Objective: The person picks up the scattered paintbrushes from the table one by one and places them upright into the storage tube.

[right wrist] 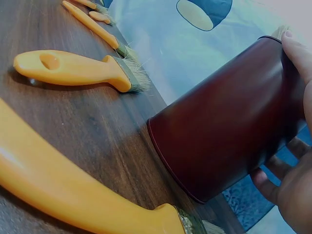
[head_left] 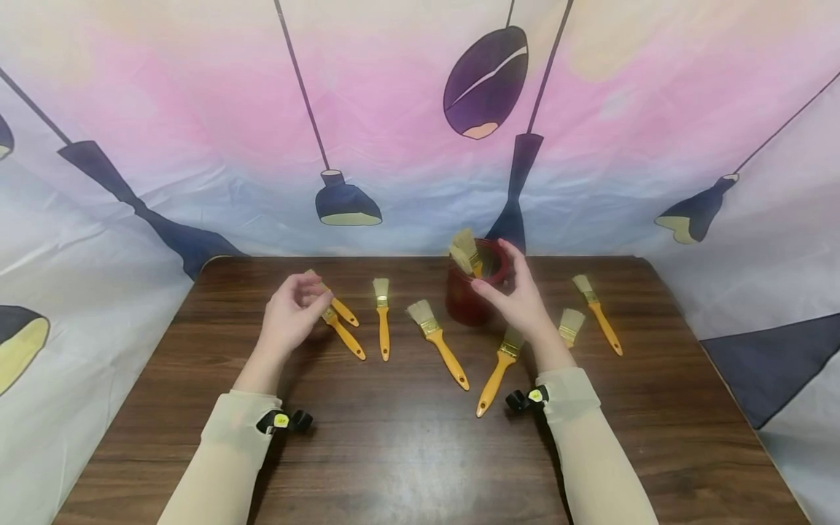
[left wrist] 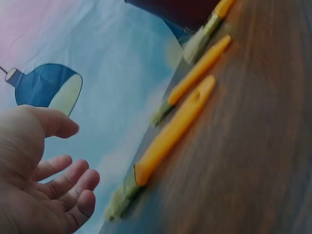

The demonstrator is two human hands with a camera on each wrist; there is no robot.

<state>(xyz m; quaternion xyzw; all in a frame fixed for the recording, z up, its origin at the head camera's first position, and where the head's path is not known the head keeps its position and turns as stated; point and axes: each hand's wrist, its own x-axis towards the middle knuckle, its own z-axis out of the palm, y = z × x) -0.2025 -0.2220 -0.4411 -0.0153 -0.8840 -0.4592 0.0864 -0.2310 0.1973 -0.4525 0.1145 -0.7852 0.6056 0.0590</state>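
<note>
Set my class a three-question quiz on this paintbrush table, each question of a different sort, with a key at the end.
1. True or false: the left hand grips a paintbrush.
2. Which hand touches the dark red cup?
A. left
B. right
C. both
3. Fill in: the brushes standing in the cup have their ______ pointing up.

Key
1. False. In the left wrist view its fingers are loosely curled and hold nothing; it hovers over the pair of brushes at the left.
2. B. The right hand has fingers at the cup's rim and side.
3. Bristles.
</note>
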